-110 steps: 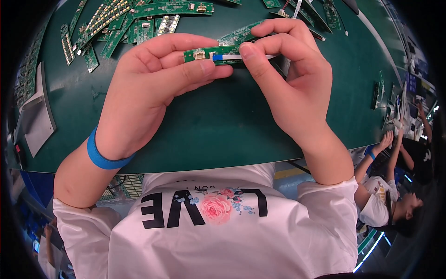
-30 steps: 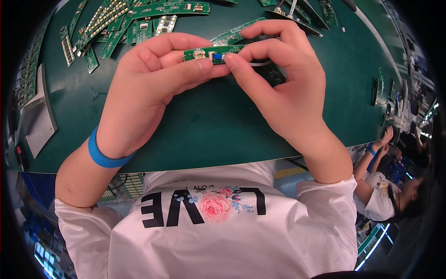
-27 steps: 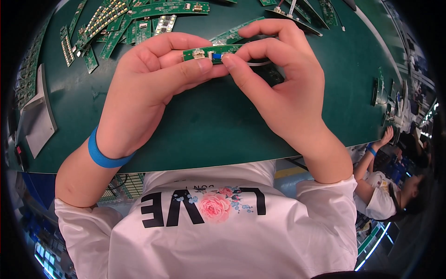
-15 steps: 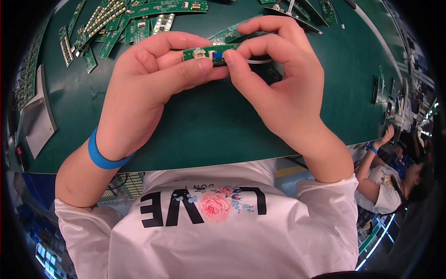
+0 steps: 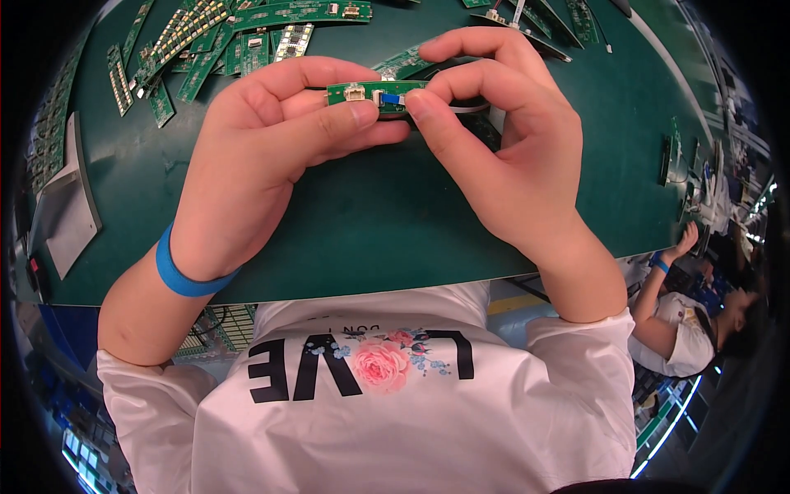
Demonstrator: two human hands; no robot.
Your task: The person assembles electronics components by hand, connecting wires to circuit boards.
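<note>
My left hand (image 5: 276, 132) pinches a narrow green circuit board (image 5: 336, 95) between thumb and fingers, above the table. On its upper face sit a cream socket and a smaller white connector (image 5: 378, 97). A flat ribbon cable (image 5: 392, 99) with a blue end lies at that smaller connector; whether it is seated inside I cannot tell. My right hand (image 5: 502, 123) is closed, thumb and index finger pinching the cable just right of the blue end. A whitish strip of cable (image 5: 471, 109) shows behind the right fingers.
A loose heap of green circuit boards (image 5: 206, 62) lies at the far left of the green table (image 5: 370, 222). More boards with wires (image 5: 535, 37) lie at the far right. A bent metal plate (image 5: 74, 214) stands at the left edge. Another person (image 5: 671, 321) sits at the right.
My right thumb and hand have shifted slightly right, uncovering more of the cable's blue end. The board has moved slightly right and tilted, showing more of its face.
</note>
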